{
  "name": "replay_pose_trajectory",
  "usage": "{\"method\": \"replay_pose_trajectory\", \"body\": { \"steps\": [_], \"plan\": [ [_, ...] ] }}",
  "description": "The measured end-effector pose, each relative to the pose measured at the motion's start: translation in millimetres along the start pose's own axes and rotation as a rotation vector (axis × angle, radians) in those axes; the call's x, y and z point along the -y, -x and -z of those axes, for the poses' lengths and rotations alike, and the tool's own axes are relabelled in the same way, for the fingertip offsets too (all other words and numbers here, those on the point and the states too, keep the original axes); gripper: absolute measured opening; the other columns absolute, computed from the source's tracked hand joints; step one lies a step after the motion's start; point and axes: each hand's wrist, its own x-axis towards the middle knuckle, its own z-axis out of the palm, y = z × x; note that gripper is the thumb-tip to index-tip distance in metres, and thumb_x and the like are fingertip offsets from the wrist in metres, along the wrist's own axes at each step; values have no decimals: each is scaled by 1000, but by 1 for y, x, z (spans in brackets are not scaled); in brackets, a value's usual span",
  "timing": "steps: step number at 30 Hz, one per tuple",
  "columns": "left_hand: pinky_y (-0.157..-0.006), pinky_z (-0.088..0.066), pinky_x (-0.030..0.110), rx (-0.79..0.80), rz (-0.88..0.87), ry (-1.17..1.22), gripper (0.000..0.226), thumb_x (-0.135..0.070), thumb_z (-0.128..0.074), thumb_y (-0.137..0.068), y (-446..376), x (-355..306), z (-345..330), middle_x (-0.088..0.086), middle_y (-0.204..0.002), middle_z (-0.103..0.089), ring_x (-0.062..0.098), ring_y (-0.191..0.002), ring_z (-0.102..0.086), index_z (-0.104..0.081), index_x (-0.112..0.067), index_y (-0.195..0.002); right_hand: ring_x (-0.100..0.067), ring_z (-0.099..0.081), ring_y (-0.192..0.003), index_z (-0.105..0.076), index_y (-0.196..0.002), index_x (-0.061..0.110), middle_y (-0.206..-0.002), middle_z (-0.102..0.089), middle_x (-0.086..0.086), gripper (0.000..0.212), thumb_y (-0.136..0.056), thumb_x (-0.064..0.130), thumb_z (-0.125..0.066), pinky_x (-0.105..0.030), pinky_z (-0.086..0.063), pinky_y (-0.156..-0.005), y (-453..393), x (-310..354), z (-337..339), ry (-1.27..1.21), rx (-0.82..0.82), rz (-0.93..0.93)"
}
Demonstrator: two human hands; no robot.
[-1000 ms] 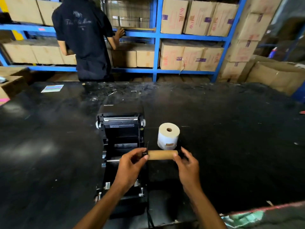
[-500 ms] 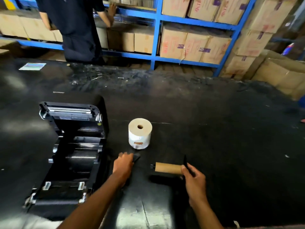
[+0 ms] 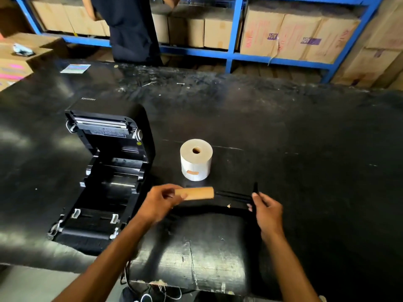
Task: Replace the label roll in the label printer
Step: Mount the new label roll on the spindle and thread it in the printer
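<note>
We have our left hand (image 3: 160,204) closed around the left end of an empty cardboard core (image 3: 197,193), thumb and fingers pinching it so that it lies level just above the black table (image 3: 283,136). From the right end of the core a thin black spindle (image 3: 234,196) sticks out, and our right hand (image 3: 266,211) pinches its far end, where a small flat black guide plate (image 3: 255,188) stands upright; the spindle is dark against the dark table, so we cannot tell exactly how much of it still sits inside the core.

Just beyond our hands, in the middle of the table, the new white label roll (image 3: 196,160) stands on end, its hole facing up and a small orange tab on its near side. It touches neither hand.

To the left of the roll the black label printer (image 3: 102,175) sits with its lid tipped back towards the far side, the roll bay open.

At the far edge of the table another person (image 3: 130,29) in dark clothing stands facing blue shelving (image 3: 234,40) stacked with cardboard boxes (image 3: 294,35).
</note>
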Motion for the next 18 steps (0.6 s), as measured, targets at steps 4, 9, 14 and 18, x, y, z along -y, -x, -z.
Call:
{"method": "replay_pose_trajectory", "body": {
  "steps": [4, 9, 14, 18],
  "plan": [
    [-57, -46, 12, -175, -29, -74, 19, -18, -77, -76, -8, 11, 6, 2, -71, -64, 11, -63, -56, -72, -12, -93, -11, -61, -73, -73, -85, 4, -83, -71, -8, 8, -83, 7, -67, -8, -47, -62, 5, -14, 8, 261, 71, 101],
    [-76, -51, 27, -21, -91, -361, 25, -21, -79, -73, 4, 43, -33, 4, -85, -67, 17, -80, -60, -72, -12, -96, -20, -66, -87, -73, -95, 5, -95, -74, -11, 18, -82, 16, -69, -26, -47, -77, 43, -41, -21, 525, 219, 108],
    [-93, -43, 31, 37, -124, -482, 37, -37, -76, -74, 2, 55, -34, 0, -103, -59, 15, -102, -48, -68, -20, -106, -26, -60, -96, -71, -96, 14, -99, -64, -10, 19, -81, 27, -69, -32, -48, -85, 45, -40, -21, 628, 201, 138],
    [-88, -47, 31, -139, 4, -155, 29, -32, -63, -88, -34, 26, -28, 9, -104, -69, 23, -103, -63, -67, -12, -108, -24, -62, -99, -70, -100, 14, -104, -63, -8, 24, -80, 26, -72, -38, -50, -89, 20, 7, -41, 444, 164, 230]
  ]
}}
